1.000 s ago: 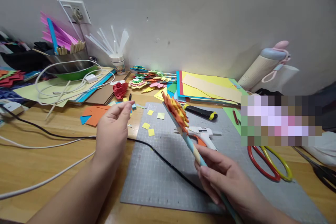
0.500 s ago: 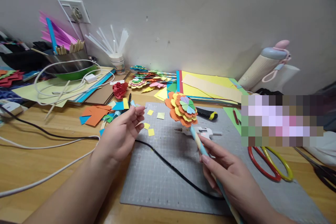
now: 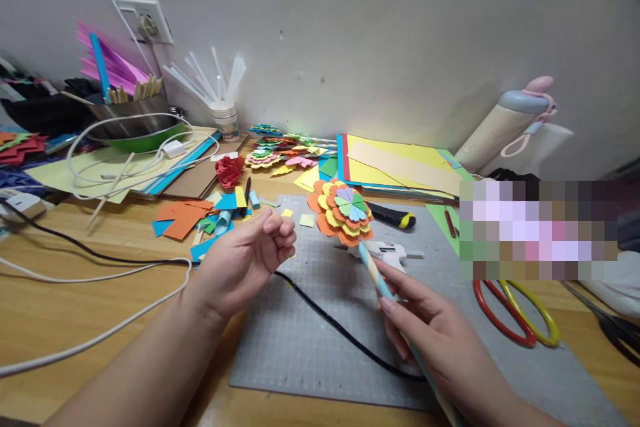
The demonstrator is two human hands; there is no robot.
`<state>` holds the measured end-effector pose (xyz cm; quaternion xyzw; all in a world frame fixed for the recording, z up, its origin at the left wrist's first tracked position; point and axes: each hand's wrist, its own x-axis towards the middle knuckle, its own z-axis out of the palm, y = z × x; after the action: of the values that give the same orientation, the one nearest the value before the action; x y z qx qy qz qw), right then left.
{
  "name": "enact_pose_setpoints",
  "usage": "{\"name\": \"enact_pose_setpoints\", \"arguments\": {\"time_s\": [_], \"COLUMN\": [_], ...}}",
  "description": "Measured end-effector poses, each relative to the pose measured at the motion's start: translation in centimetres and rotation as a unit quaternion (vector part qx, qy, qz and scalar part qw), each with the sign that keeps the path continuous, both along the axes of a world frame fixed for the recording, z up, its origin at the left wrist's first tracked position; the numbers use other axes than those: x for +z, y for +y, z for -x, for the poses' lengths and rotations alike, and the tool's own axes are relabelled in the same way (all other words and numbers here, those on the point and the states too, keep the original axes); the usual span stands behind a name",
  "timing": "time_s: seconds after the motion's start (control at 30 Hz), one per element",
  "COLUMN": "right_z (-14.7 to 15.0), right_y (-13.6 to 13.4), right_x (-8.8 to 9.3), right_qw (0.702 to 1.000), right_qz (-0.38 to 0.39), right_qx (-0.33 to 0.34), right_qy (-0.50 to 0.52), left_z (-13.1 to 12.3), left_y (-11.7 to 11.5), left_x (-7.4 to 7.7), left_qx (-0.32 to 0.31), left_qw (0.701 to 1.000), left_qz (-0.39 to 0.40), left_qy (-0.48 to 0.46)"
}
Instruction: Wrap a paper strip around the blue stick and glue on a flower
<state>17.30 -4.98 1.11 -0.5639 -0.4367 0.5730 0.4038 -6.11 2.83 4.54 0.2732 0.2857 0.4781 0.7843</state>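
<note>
My right hand [image 3: 425, 320] is closed around the stem of a paper flower [image 3: 345, 213], wrapped in a blue and cream spiral. Layered orange and yellow petals ring its green, blue and purple centre. The flower stands tilted above the grey cutting mat [image 3: 300, 360]. My left hand [image 3: 250, 253] hovers to the left of the flower, apart from it, its fingers curled in towards the thumb; nothing shows between them. Behind the flower stem lies a white glue gun [image 3: 393, 253], partly covered by the stem and my right fingers.
Paper scraps [image 3: 187, 219] and a crumpled red paper rose [image 3: 229, 171] lie left of the mat. A black cable [image 3: 340, 330] crosses it. Red-and-yellow-handled scissors [image 3: 505, 327] and a utility knife [image 3: 393, 215] lie to the right. Finished paper flowers [image 3: 267, 153] and coloured sheets [image 3: 400, 157] line the wall.
My left hand has moved right, nearer the flower, and its fingers have curled further in. The flower head has shifted slightly left and turned a little more towards me.
</note>
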Motion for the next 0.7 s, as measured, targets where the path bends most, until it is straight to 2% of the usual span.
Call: {"name": "enact_pose_setpoints", "arguments": {"time_s": [0.17, 0.33, 0.53, 0.7], "right_z": [0.1, 0.3, 0.2, 0.1], "right_y": [0.1, 0.0, 0.1, 0.2], "right_x": [-0.1, 0.1, -0.2, -0.3], "right_qw": [1.000, 1.000, 1.000, 1.000], "right_qz": [0.003, 0.003, 0.002, 0.000], "right_qx": [0.015, -0.010, 0.000, 0.001], "right_qy": [0.009, 0.013, 0.016, 0.013], "left_z": [-0.3, -0.7, -1.1, -1.2], "left_y": [-0.5, -1.0, -1.3, -1.6], "left_x": [0.1, -0.1, -0.5, -0.3], "left_qx": [-0.011, -0.005, -0.015, -0.023], "left_qw": [1.000, 0.999, 0.997, 0.998], "left_qz": [-0.010, -0.032, -0.056, -0.045], "left_qy": [-0.011, 0.029, 0.048, 0.045]}}
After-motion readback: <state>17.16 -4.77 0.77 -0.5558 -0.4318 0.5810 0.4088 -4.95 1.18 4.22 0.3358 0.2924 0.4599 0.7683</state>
